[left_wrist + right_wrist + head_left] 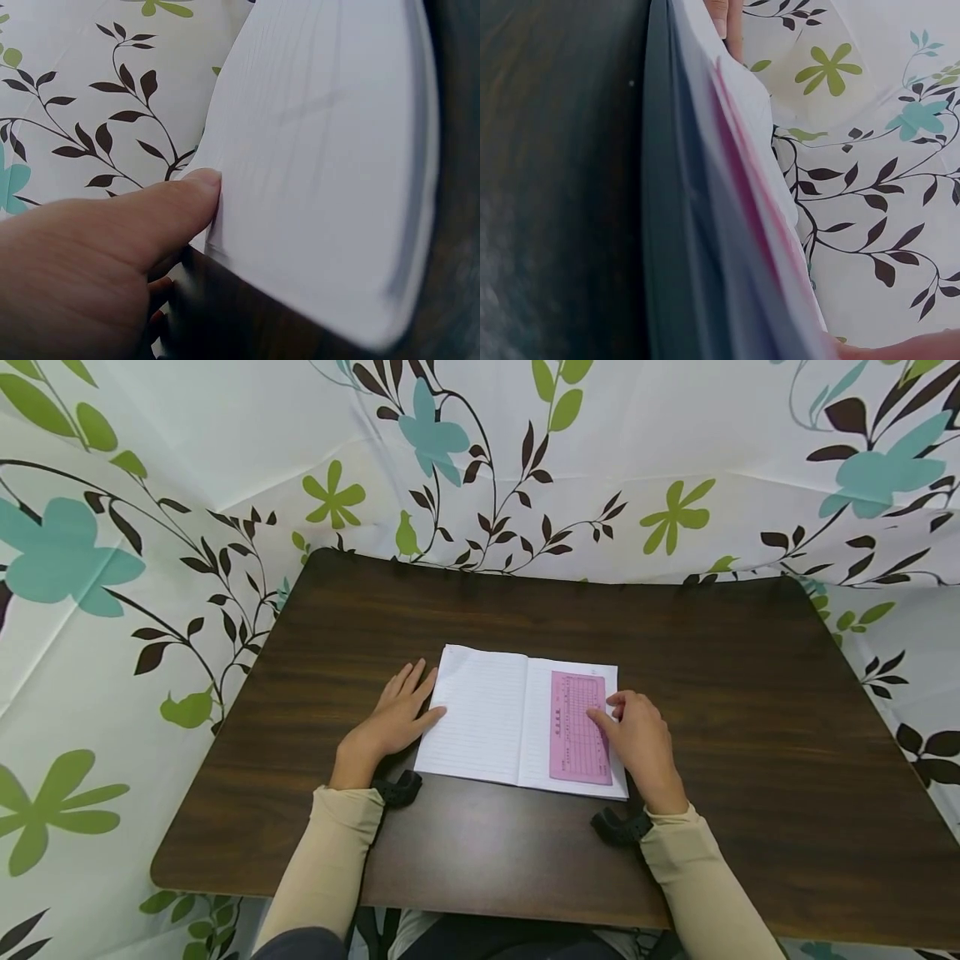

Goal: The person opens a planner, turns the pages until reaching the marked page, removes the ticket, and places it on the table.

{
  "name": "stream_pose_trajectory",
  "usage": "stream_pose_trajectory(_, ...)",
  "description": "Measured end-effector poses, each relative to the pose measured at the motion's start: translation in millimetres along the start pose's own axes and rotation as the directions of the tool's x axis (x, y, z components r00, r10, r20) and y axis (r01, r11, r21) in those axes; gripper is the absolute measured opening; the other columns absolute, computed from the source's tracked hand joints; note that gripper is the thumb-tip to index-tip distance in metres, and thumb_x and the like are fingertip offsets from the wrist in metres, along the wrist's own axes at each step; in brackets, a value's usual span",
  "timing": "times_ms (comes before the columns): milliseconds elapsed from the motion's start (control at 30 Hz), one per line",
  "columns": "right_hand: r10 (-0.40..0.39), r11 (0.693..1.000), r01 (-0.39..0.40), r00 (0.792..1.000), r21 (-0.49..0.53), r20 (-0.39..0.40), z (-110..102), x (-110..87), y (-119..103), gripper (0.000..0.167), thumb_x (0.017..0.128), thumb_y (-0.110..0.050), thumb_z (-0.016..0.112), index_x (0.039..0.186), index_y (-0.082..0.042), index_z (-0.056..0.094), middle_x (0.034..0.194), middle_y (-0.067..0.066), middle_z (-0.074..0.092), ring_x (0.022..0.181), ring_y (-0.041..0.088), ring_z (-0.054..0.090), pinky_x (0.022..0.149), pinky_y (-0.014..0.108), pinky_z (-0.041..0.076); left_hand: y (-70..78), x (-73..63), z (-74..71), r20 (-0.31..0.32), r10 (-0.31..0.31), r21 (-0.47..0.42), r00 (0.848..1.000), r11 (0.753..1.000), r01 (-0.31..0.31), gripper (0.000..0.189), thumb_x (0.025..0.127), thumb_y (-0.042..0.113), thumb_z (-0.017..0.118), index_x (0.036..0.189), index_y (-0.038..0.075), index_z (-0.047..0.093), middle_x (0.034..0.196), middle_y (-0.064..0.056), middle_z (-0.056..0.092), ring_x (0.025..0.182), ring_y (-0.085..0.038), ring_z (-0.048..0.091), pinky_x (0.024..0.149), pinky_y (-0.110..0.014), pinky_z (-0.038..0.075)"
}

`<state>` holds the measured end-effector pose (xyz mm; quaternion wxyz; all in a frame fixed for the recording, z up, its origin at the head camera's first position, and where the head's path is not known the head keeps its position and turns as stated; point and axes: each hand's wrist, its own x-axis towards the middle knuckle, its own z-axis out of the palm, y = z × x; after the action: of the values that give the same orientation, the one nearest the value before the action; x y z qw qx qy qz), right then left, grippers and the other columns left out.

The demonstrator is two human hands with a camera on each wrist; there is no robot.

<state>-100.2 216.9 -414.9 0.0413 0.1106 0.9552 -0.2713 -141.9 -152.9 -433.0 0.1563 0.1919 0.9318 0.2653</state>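
Note:
An open lined notebook lies on the dark wooden table, its white pages facing up. A pink printed form pad lies lengthwise on the right-hand page. My left hand rests at the notebook's left edge with fingers extended; in the left wrist view its thumb presses on the page edge. With thumb on top and forefinger curled at its right edge, my right hand pinches the pink pad. The right wrist view shows the pad's pink edge over the notebook pages from the side, with the thumb low in the corner.
The brown table extends around the notebook on all sides. Behind and beside it hangs a white cloth with leaf and flower prints. A dark band with a small camera sits on each wrist.

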Motion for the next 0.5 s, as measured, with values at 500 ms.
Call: stream_pose_trajectory(500,-0.034,0.999,0.034,0.999,0.0,0.009,-0.9,2.9,4.1,0.036,0.101,-0.035,0.069,0.11,-0.001,0.068,0.097,0.015,0.06,0.086,0.028,0.055,0.068,0.033,0.039,1.1,-1.4,-0.8,-0.002,0.02,-0.016,1.0,1.0,-0.02,0.074,0.111,0.039,0.046,0.168,0.006,0.011,0.176,-0.021,-0.002,0.163,-0.042,-0.007,0.13,-0.062,-0.002)
